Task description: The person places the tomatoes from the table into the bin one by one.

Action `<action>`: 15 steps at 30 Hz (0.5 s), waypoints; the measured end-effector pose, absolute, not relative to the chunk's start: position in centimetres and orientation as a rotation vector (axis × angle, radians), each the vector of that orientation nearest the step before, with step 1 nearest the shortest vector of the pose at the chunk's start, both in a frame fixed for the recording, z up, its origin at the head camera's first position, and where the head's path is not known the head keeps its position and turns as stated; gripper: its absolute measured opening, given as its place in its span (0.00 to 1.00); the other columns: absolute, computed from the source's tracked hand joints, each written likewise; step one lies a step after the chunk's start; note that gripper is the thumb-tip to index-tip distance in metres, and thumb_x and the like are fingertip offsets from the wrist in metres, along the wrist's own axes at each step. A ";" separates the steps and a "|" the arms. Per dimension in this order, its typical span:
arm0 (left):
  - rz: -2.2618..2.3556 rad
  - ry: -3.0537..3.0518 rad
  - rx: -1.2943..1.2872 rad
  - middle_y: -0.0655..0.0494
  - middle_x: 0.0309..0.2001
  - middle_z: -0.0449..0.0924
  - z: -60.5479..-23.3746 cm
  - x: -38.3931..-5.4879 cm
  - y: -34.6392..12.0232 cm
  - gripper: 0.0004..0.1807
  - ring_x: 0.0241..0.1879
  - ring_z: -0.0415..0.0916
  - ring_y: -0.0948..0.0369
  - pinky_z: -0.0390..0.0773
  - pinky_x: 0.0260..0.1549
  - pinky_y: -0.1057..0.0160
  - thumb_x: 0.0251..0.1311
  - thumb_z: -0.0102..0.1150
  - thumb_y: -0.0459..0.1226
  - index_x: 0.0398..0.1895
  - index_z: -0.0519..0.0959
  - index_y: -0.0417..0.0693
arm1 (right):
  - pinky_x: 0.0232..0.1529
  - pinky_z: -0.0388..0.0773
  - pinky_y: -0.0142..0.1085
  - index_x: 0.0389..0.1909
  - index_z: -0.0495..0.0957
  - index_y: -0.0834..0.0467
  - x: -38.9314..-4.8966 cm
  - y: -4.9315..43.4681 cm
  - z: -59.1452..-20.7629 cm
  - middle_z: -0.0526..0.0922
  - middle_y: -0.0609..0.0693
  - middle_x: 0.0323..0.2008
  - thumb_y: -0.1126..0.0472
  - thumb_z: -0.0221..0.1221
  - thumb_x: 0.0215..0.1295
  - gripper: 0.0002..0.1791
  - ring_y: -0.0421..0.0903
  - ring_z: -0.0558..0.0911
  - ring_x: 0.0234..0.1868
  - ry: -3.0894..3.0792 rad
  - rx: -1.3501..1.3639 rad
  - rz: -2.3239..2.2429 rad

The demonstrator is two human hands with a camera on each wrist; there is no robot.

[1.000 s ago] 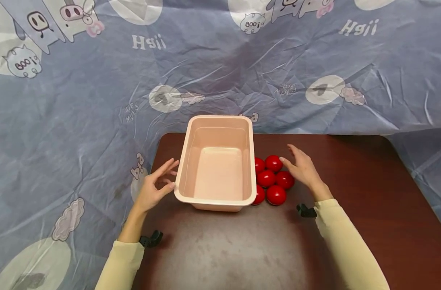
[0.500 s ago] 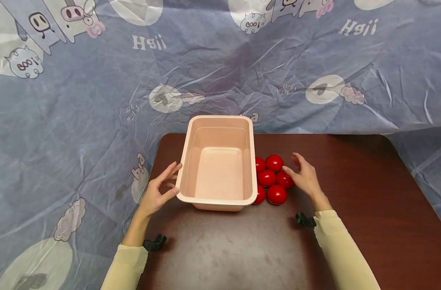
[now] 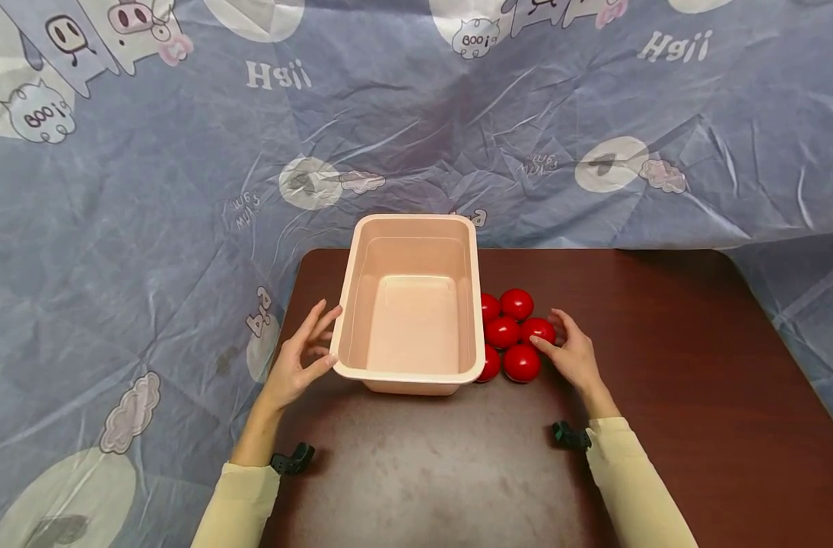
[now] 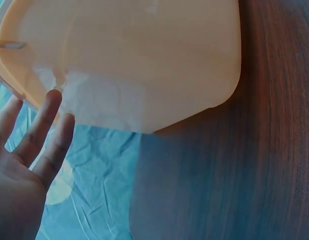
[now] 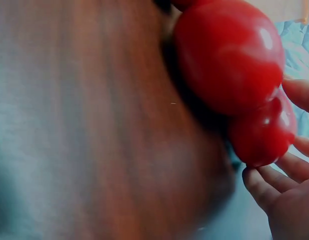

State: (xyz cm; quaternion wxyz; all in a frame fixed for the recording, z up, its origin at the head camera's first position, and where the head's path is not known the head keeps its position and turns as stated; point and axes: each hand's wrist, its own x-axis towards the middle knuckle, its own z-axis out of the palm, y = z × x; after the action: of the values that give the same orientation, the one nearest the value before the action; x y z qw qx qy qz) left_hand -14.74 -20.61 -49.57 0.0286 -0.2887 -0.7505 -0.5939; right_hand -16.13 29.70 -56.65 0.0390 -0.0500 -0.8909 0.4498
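A pale pink rectangular plastic tub (image 3: 409, 377) sits on the table, its inside bare. My left hand (image 3: 298, 358) is at its left side, fingers spread and fairly straight, fingertips right at the rim. In the left wrist view those fingers (image 4: 47, 130) lie against the tub's outer wall (image 4: 144, 60). Several shiny red balls (image 3: 522, 364) are bunched along the tub's right side, some partly hidden behind it. My right hand (image 3: 573, 354) has thumb and fingers around the rightmost red ball (image 3: 539, 329). Fingertips meet that ball (image 5: 262, 132) in the right wrist view, beside a nearer ball (image 5: 227, 55).
The dark brown wooden table (image 3: 676, 365) extends to the right and toward me. A wrinkled blue cloth with cartoon prints (image 3: 416, 114) hangs behind it and along the left side. Black bands (image 3: 570, 436) are on both wrists.
My right hand has come down and toward me, from beside the far ball to around the rightmost one. The left hand has shifted slightly right to the tub's rim. Tub and balls stay put.
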 end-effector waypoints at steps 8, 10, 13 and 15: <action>-1.818 -2.318 -0.865 0.43 0.72 0.62 -49.8 -14.5 -20.2 0.48 0.52 0.77 0.54 0.80 0.42 0.63 0.55 0.58 0.26 0.78 0.48 0.51 | 0.38 0.69 0.12 0.68 0.65 0.60 -15.7 29.6 -57.8 0.76 0.66 0.60 0.56 0.68 0.58 0.37 0.62 0.82 0.51 -2.658 -0.210 1.410; -1.839 -2.295 -0.865 0.43 0.72 0.62 -49.9 -14.5 -20.2 0.48 0.52 0.77 0.56 0.79 0.42 0.64 0.55 0.58 0.26 0.78 0.48 0.51 | 0.36 0.67 0.10 0.67 0.66 0.60 -15.6 29.5 -57.9 0.77 0.66 0.59 0.56 0.67 0.59 0.36 0.62 0.82 0.51 -2.653 -0.227 1.415; -1.854 -2.255 -0.884 0.40 0.72 0.61 -50.0 -14.5 -20.1 0.48 0.52 0.77 0.57 0.80 0.43 0.64 0.55 0.57 0.25 0.78 0.47 0.48 | 0.37 0.68 0.11 0.66 0.68 0.59 -15.5 29.4 -58.0 0.78 0.65 0.58 0.55 0.68 0.58 0.36 0.61 0.82 0.52 -2.635 -0.251 1.430; -1.855 -2.237 -0.890 0.37 0.72 0.61 -50.1 -14.6 -20.1 0.48 0.52 0.77 0.55 0.80 0.42 0.64 0.54 0.57 0.24 0.78 0.47 0.47 | 0.37 0.69 0.11 0.66 0.68 0.59 -15.5 29.4 -58.1 0.78 0.65 0.58 0.55 0.68 0.58 0.35 0.60 0.82 0.52 -2.616 -0.252 1.444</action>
State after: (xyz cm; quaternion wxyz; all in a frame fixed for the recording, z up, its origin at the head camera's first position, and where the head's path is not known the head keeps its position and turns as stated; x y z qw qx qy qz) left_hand -14.55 -20.06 -50.14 0.0511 -0.2925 -0.7352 -0.6094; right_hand -15.47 29.40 -58.07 0.0714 -0.0839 -0.8701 0.4804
